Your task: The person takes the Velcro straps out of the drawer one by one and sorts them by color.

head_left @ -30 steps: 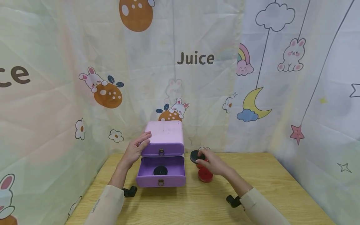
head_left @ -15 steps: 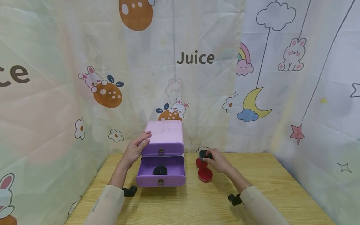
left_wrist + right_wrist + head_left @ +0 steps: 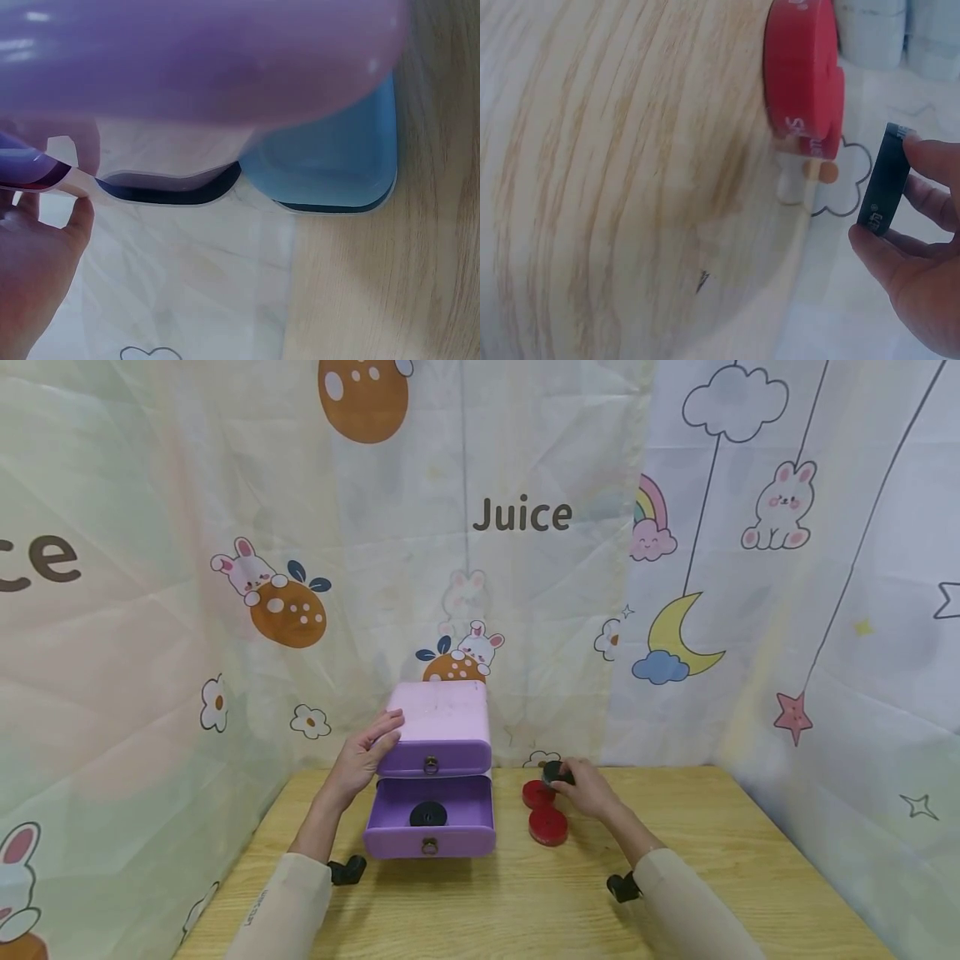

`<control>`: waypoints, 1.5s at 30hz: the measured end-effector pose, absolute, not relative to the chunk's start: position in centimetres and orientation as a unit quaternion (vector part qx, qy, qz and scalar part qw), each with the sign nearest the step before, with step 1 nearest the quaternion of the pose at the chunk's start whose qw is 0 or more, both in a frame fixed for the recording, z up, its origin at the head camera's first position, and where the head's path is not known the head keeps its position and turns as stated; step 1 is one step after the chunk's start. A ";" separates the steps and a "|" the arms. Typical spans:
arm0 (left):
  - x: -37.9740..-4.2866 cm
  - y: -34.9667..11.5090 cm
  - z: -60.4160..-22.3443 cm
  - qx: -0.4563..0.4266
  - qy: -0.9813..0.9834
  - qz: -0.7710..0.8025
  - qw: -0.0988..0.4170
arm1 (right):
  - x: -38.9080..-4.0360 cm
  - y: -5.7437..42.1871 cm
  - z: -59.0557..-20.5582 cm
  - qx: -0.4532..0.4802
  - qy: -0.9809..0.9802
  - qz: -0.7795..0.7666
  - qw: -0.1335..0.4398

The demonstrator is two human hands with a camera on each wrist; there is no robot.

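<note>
My right hand pinches a black tape roll between thumb and fingers. In the right wrist view the roll is tilted on edge, pale lettering on its rim. Two red tape rolls lie on the table just left of that hand, one behind the other. My left hand rests on the top left edge of a pink and purple drawer box, its fingers on the lid. The lower drawer is pulled out and contains another black tape roll. The upper drawer is closed.
A wooden table carries everything. Printed curtains close off the back and both sides. Black camera mounts show by each wrist, such as the right mount.
My right hand has moved the black roll right and slightly back, from over the rear red roll to beside it, uncovering the red rolls. The left hand and drawers stay put.
</note>
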State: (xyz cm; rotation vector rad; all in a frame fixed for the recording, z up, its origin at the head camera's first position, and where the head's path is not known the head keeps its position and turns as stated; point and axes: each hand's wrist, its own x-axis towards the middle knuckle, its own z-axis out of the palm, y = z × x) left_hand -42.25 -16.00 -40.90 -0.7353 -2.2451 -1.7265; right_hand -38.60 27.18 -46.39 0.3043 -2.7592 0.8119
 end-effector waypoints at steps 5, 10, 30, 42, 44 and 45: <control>-42.2 -16.0 -40.8 -0.250 -0.762 -0.587 0.109 | -39.4 27.7 -46.8 0.082 -0.954 0.265 0.111; -42.4 -16.0 -40.8 -0.252 -0.763 -0.585 0.110 | -39.9 28.3 -47.6 0.067 -0.957 0.261 0.107; -42.1 -15.9 -40.8 -0.251 -0.761 -0.589 0.107 | -40.5 29.1 -49.2 0.025 -0.968 0.234 0.086; -41.1 -15.6 -40.0 -0.251 -0.761 -0.588 0.106 | -40.3 29.1 -49.4 0.037 -0.970 0.229 0.078; -40.4 -15.4 -39.4 -0.255 -0.759 -0.590 0.103 | -40.3 29.1 -49.6 0.043 -0.970 0.223 0.087; -40.1 -15.4 -39.2 -0.257 -0.759 -0.590 0.103 | -40.2 29.1 -49.7 0.045 -0.970 0.219 0.091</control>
